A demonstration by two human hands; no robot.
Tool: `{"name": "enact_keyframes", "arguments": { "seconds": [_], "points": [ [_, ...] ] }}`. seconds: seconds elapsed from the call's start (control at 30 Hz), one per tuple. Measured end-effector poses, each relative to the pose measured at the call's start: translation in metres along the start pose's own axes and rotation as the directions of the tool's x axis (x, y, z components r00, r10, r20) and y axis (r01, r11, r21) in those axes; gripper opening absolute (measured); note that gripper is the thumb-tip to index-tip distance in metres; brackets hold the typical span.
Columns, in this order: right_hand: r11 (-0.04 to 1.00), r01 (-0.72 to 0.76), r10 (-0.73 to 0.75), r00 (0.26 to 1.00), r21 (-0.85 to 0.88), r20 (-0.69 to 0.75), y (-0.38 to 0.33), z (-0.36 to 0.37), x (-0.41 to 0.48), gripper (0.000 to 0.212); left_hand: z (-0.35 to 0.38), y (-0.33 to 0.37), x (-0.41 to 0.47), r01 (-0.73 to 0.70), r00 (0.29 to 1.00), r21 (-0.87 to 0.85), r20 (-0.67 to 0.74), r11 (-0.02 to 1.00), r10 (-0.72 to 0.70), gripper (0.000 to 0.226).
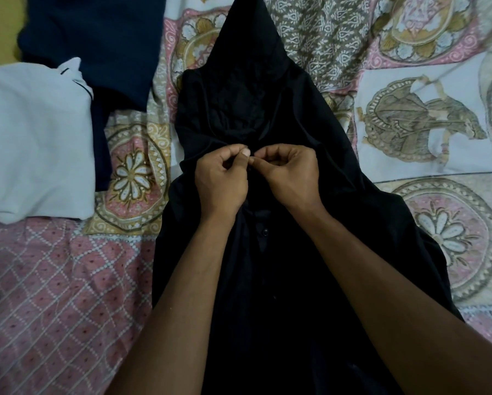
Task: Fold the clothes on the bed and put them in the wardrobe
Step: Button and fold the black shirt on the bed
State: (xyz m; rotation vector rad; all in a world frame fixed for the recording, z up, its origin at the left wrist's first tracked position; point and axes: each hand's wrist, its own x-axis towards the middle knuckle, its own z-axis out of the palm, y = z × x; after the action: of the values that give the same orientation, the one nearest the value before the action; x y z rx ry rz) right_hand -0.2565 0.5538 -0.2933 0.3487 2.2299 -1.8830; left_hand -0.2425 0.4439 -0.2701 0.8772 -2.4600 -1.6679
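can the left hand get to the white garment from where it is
Probably yes: the white garment lies open on the bedspread left of the left hand, nothing standing between; that hand now pinches the black garment.

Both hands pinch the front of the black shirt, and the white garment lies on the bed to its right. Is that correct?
No. The head view shows the white garment on the bed to the left of the black shirt, not the right. The left hand and right hand do pinch its front.

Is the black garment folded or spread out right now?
Spread out: the black garment lies lengthwise on the bedspread; left hand and right hand pinch its front.
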Motion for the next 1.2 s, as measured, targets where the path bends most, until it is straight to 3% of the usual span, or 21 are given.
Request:
{"name": "enact_keyframes", "arguments": {
  "seconds": [0.13,0.37,0.67,0.93,1.07,1.2],
  "points": [
    [1.0,0.002,-0.002,1.0,-0.027,0.001,0.001,0.002,-0.001,0.011,0.001,0.001,0.003,0.043,0.999,-0.015,0.027,0.999,-0.043,0.014],
    [1.0,-0.024,0.024,0.999,-0.005,0.031,-0.004,-0.002,0.001,0.012,-0.009,0.0,0.003,-0.012,0.995,-0.048,0.098,0.999,0.017,0.012],
    [1.0,-0.011,0.012,0.999,-0.016,0.033,-0.002,0.0,0.001,0.012,0.0,-0.006,-0.007,-0.146,0.988,-0.015,-0.057,0.989,0.145,0.006],
    [1.0,0.015,-0.014,0.999,-0.014,0.039,-0.002,-0.003,-0.004,0.011,-0.001,-0.004,-0.006,-0.178,0.984,0.13,0.001,0.975,0.179,0.01],
    [0.999,0.017,-0.019,0.996,0.028,0.082,-0.003,-0.007,-0.003,0.009,0.003,-0.004,-0.009,-0.181,0.982,0.148,-0.032,0.972,0.187,0.013],
    [0.998,0.055,-0.053,0.997,-0.038,0.053,0.0,-0.004,-0.003,0.01,0.005,-0.005,-0.008,-0.164,0.985,0.148,-0.036,0.975,0.171,0.013]
  ]
}}
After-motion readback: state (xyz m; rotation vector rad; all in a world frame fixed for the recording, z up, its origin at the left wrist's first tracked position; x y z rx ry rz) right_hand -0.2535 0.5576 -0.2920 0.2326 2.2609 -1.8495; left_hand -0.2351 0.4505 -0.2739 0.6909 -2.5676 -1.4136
